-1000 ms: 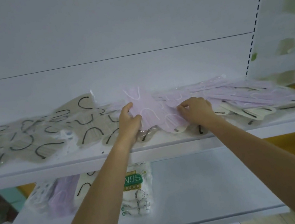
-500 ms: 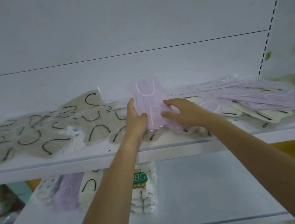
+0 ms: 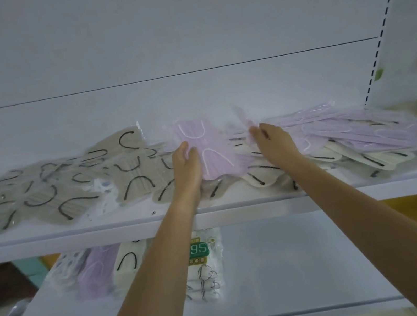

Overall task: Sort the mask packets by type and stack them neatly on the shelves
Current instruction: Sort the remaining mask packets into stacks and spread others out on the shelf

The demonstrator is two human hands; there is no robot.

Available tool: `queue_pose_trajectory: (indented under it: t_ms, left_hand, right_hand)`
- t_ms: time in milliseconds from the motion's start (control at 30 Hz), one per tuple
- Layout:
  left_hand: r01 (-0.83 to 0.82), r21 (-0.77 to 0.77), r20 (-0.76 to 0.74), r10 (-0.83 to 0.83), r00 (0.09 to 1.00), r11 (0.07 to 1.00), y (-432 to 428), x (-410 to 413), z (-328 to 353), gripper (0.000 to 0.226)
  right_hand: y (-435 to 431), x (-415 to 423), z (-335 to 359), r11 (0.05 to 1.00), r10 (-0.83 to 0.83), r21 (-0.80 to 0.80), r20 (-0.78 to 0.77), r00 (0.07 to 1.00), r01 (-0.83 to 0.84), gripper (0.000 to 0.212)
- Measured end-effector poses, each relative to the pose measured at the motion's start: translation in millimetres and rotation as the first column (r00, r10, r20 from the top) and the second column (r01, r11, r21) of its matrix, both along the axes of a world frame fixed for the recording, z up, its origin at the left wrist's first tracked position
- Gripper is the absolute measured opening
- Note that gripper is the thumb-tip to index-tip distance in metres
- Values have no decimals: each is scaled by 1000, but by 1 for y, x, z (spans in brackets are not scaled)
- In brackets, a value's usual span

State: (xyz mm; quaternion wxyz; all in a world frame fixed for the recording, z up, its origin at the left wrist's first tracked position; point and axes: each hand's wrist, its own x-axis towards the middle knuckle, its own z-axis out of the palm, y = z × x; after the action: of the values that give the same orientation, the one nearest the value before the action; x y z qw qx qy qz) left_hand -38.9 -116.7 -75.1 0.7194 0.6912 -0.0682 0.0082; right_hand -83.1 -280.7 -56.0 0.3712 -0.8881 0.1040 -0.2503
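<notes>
Grip: packet (image 3: 214,157) is pinched at its left edge by left hand (image 3: 186,165).
Right hand (image 3: 275,144): bent on pile (image 3: 362,129) beside; hold not clear.
Feel: light, soft, slippery; best held by an edge.

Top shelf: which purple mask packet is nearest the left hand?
The lone purple packet touching the left hand, white loops showing; the other purple packets lie fanned in a pile by the right hand.

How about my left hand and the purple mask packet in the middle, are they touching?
Touching. Head view: the left hand lays its thumb over the left edge of the purple mask packet.
</notes>
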Motion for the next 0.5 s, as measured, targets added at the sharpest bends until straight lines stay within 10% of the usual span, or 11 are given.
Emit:
queue_pose_trajectory:
  t_ms: [200, 500]
  left_hand:
    - [77, 59, 88, -82, 993, 995, -2, -3, -1, 50]
    - [-157, 43, 155, 149, 977, 987, 1, -1, -5, 59]
  right_hand:
    - [25, -2, -3, 931, 340, -41, -272, 900, -364, 42]
    - [1, 9, -12, 901, 69, -332, -528, 847, -280, 60]
